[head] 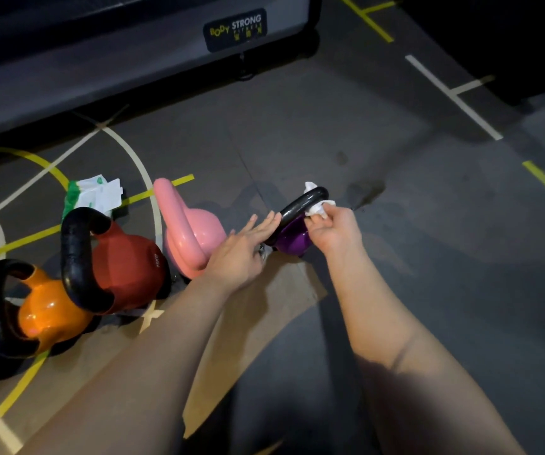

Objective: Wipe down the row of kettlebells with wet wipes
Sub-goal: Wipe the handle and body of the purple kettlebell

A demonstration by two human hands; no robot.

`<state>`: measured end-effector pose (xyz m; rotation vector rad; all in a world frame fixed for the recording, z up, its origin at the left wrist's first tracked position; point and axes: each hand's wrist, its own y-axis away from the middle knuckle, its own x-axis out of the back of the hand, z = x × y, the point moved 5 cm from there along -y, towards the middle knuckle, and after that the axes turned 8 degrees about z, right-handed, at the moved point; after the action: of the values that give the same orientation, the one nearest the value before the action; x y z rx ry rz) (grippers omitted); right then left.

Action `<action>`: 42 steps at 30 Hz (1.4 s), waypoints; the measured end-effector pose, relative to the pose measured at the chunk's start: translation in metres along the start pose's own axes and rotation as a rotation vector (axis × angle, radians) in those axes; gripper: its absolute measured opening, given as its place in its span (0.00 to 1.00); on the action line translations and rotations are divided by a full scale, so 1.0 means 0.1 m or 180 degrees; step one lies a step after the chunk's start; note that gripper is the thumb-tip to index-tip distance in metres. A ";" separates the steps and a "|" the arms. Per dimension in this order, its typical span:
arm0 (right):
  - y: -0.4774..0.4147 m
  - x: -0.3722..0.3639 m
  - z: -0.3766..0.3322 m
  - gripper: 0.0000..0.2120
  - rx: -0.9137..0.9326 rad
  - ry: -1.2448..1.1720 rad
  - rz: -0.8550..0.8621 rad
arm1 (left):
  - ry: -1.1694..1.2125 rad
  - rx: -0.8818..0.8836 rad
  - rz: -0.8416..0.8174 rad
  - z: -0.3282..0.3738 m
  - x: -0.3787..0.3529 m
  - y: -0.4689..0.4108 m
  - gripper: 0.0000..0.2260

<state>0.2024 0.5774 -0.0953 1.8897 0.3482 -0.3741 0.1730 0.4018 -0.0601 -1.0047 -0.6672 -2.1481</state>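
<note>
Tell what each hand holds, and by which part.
The right hand pinches a wet wipe against the black handle of the purple kettlebell. The left hand holds nothing; its straight fingers touch that handle.

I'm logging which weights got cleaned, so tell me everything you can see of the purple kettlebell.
The purple kettlebell has a glossy purple body and a black loop handle. It stands on the grey floor at the row's right end, next to the pink kettlebell. The right hand pinches a white wipe round the handle's top; the left hand's straight fingers touch its left side.
</note>
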 end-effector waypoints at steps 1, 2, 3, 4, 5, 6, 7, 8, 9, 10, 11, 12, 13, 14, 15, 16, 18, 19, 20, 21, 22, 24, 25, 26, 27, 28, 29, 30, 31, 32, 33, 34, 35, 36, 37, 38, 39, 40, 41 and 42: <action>0.00 0.00 -0.01 0.17 -0.0027 0.0019 0.0068 | -0.0008 -0.0011 0.0021 -0.01 0.00 0.00 0.37; 0.01 -0.01 -0.02 0.17 -0.0035 0.0059 0.0111 | -0.0020 -0.0037 0.0073 -0.02 0.00 -0.01 0.37; 0.02 0.00 -0.03 0.16 -0.0003 0.0175 0.0134 | -0.0036 -0.0080 0.0161 -0.03 0.00 -0.01 0.36; 0.06 0.01 -0.04 0.15 0.0059 0.0352 0.0150 | -0.0041 -0.0135 0.0301 -0.03 0.01 -0.01 0.34; 0.09 0.03 -0.08 0.14 0.0144 0.0534 0.0184 | -0.0015 -0.0184 0.0521 -0.02 0.02 -0.01 0.31; 0.12 0.07 -0.12 0.13 0.0265 0.0717 0.0250 | 0.0032 -0.0195 0.0790 -0.01 0.05 0.00 0.27; 0.10 0.15 -0.17 0.12 0.0438 0.0866 0.0383 | 0.0077 -0.0142 0.1053 0.02 0.09 0.00 0.22; 0.07 0.25 -0.23 0.11 0.0634 0.0976 0.0555 | 0.0089 -0.0038 0.1259 0.05 0.11 -0.01 0.18; 0.02 0.36 -0.30 0.12 0.0872 0.1050 0.0728 | 0.0045 0.0094 0.1381 0.08 0.12 -0.04 0.15; -0.03 0.47 -0.36 0.13 0.1094 0.1047 0.0849 | -0.0023 0.0228 0.1411 0.11 0.11 -0.09 0.16; -0.10 0.55 -0.43 0.15 0.1316 0.0973 0.0904 | -0.0080 0.0346 0.1345 0.14 0.09 -0.15 0.19; -0.15 0.60 -0.50 0.16 0.1584 0.0928 0.0930 | -0.0090 0.0456 0.1197 0.15 0.05 -0.21 0.24; -0.20 0.62 -0.57 0.17 0.1895 0.1017 0.0937 | -0.0084 0.0555 0.1018 0.16 0.00 -0.28 0.27; -0.22 0.61 -0.63 0.15 0.2189 0.1228 0.0923 | -0.0098 0.0607 0.0846 0.18 -0.07 -0.34 0.28; -0.23 0.55 -0.65 0.13 0.2405 0.1559 0.0835 | -0.0105 0.0595 0.0731 0.20 -0.13 -0.38 0.26; -0.23 0.46 -0.61 0.11 0.2497 0.2021 0.0640 | -0.0056 0.0532 0.0719 0.22 -0.17 -0.41 0.23; -0.24 0.24 -0.43 0.11 0.2342 0.2791 0.0005 | 0.0141 0.0412 0.0865 0.23 -0.19 -0.44 0.18; -0.24 0.18 -0.33 0.12 0.2132 0.2910 -0.0239 | 0.0196 0.0410 0.0934 0.22 -0.18 -0.45 0.17; -0.21 0.14 -0.27 0.14 0.1868 0.2854 -0.0366 | 0.0209 0.0418 0.0954 0.21 -0.16 -0.47 0.17; -0.20 0.13 -0.23 0.18 0.1639 0.2707 -0.0422 | 0.0199 0.0415 0.0933 0.19 -0.14 -0.50 0.16; -0.22 0.16 -0.22 0.22 0.1541 0.2534 -0.0443 | 0.0181 0.0396 0.0889 0.17 -0.12 -0.52 0.16; -0.29 0.27 -0.28 0.23 0.1635 0.2360 -0.0435 | 0.0147 0.0277 0.0779 0.14 -0.06 -0.57 0.16; -0.32 0.34 -0.32 0.20 0.1711 0.2370 -0.0466 | 0.0133 0.0200 0.0730 0.12 -0.03 -0.58 0.16; -0.35 0.39 -0.37 0.19 0.1769 0.2443 -0.0523 | 0.0122 0.0130 0.0683 0.10 -0.01 -0.59 0.15; -0.36 0.42 -0.41 0.20 0.1808 0.2537 -0.0584 | 0.0114 0.0073 0.0632 0.09 0.01 -0.59 0.15; -0.38 0.45 -0.44 0.22 0.1838 0.2641 -0.0665 | 0.0109 0.0043 0.0589 0.08 0.02 -0.59 0.15; -0.39 0.46 -0.46 0.25 0.1889 0.2721 -0.0751 | 0.0101 0.0034 0.0562 0.07 0.03 -0.59 0.16; -0.36 0.44 -0.48 0.26 0.1952 0.2762 -0.0810 | 0.0091 0.0035 0.0541 0.07 0.03 -0.59 0.16; -0.33 0.41 -0.50 0.26 0.2044 0.2770 -0.0817 | 0.0088 0.0039 0.0529 0.07 0.03 -0.59 0.17; -0.31 0.38 -0.51 0.24 0.2191 0.2821 -0.0747 | 0.0089 0.0038 0.0514 0.08 0.04 -0.59 0.17; -0.29 0.35 -0.51 0.22 0.2374 0.2897 -0.0656 | 0.0092 0.0034 0.0497 0.08 0.04 -0.58 0.17; -0.30 0.32 -0.52 0.19 0.2544 0.3039 -0.0512 | 0.0095 0.0033 0.0485 0.09 0.04 -0.58 0.17; -0.30 0.29 -0.53 0.17 0.2686 0.3204 -0.0388 | 0.0095 0.0035 0.0480 0.09 0.04 -0.57 0.17; -0.29 0.24 -0.53 0.16 0.2798 0.3368 -0.0301 | 0.0088 0.0037 0.0484 0.09 0.04 -0.56 0.16; -0.30 0.19 -0.52 0.16 0.2890 0.3504 -0.0264 | 0.0081 0.0047 0.0498 0.08 0.03 -0.56 0.16; -0.30 0.15 -0.51 0.16 0.2986 0.3634 -0.0264 | 0.0080 0.0066 0.0512 0.08 0.03 -0.56 0.16; -0.31 0.12 -0.50 0.16 0.3043 0.3727 -0.0275 | 0.0084 0.0088 0.0523 0.08 0.03 -0.56 0.16; -0.32 0.10 -0.48 0.16 0.3055 0.3773 -0.0282 | 0.0088 0.0099 0.0524 0.08 0.03 -0.56 0.15; -0.32 0.08 -0.45 0.15 0.3039 0.3770 -0.0293 | 0.0094 0.0101 0.0514 0.08 0.02 -0.56 0.15; -0.32 0.07 -0.42 0.15 0.3026 0.3760 -0.0267 | 0.0098 0.0101 0.0500 0.08 0.02 -0.56 0.15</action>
<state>0.1990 0.6275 -0.1112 2.8769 1.1754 0.7316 0.1339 0.4432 -0.0629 -0.9725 -0.5861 -2.0064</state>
